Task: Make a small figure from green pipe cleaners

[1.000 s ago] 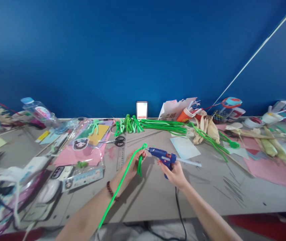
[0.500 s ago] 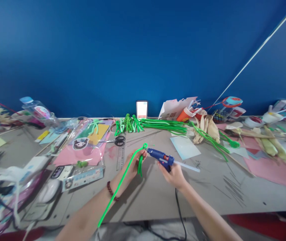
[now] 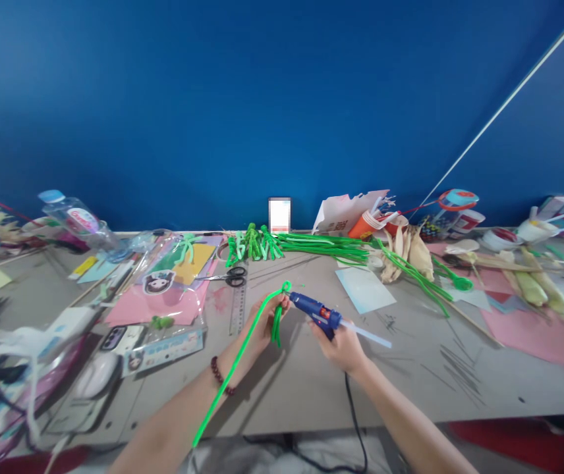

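My left hand (image 3: pixel 265 322) pinches a bright green pipe cleaner (image 3: pixel 242 349) near its small looped top. Its long tail runs down along my left forearm, and shorter green strands hang beneath the fingers. In my right hand (image 3: pixel 344 349) is a blue hot glue gun (image 3: pixel 315 309), gripped by its handle, a clear glue stick (image 3: pixel 368 334) poking out of its back. The gun's nozzle sits right at the left fingertips, by the loop; whether it touches the pipe cleaner I cannot tell.
Green pipe cleaners (image 3: pixel 326 247) and twisted green pieces (image 3: pixel 255 243) lie along the back near a phone (image 3: pixel 280 215). Scissors (image 3: pixel 232 276) and a ruler (image 3: pixel 238 306) are left of centre. A black cord (image 3: pixel 354 408) hangs from the gun. White paper (image 3: pixel 365 289) lies right.
The glue gun has tilted slightly, its back end and glue stick dipping a little lower and left. My left hand and the pipe cleaner have stayed in place.
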{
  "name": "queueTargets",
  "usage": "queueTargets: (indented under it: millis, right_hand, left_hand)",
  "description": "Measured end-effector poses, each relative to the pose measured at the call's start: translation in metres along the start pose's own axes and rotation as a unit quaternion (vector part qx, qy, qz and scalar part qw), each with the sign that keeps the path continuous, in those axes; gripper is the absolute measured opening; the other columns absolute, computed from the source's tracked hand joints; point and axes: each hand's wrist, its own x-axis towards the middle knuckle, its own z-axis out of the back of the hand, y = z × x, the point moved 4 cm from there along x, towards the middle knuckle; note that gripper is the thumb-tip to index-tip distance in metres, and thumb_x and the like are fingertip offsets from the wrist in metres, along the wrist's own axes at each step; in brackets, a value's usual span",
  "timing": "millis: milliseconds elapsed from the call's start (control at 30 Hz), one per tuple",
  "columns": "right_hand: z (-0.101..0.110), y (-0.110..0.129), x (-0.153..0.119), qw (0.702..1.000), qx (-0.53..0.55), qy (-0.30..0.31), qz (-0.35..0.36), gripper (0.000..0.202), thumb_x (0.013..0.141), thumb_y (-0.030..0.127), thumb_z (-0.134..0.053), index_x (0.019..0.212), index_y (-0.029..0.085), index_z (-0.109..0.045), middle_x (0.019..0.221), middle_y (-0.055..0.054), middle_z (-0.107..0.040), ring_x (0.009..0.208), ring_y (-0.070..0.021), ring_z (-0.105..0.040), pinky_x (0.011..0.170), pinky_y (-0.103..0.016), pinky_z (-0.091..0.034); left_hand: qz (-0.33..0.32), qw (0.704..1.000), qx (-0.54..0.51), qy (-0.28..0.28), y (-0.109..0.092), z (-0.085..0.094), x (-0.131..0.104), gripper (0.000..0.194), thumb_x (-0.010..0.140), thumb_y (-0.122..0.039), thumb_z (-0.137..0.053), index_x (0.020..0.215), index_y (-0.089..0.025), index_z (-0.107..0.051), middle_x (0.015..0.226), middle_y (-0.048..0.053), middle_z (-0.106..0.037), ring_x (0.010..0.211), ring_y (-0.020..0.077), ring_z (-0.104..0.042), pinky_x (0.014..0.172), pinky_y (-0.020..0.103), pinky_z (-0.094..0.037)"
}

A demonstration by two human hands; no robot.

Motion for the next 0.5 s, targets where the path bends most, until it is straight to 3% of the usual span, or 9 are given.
queueTargets:
  millis: [500]
  right_hand:
    - [-0.0023, -0.0018, -0.0010, 1.000, -0.008, 0.002, 0.004, 0.021, 0.081, 0.034, -0.052, 0.066, 0.020, -0.058, 0.057, -0.005, -0.060, 0.053, -0.0199, -0.057, 0.056, -0.030, -0.043]
  left_hand:
    - [0.002, 1.000, -0.007, 0.008, -0.0007, -0.0019, -0.0007, 0.010, 0.066, -0.021, -0.075, 0.064, -0.016, -0.066, 0.070, 0.003, -0.062, 0.066, 0.0126, -0.057, 0.083, 0.029, -0.046]
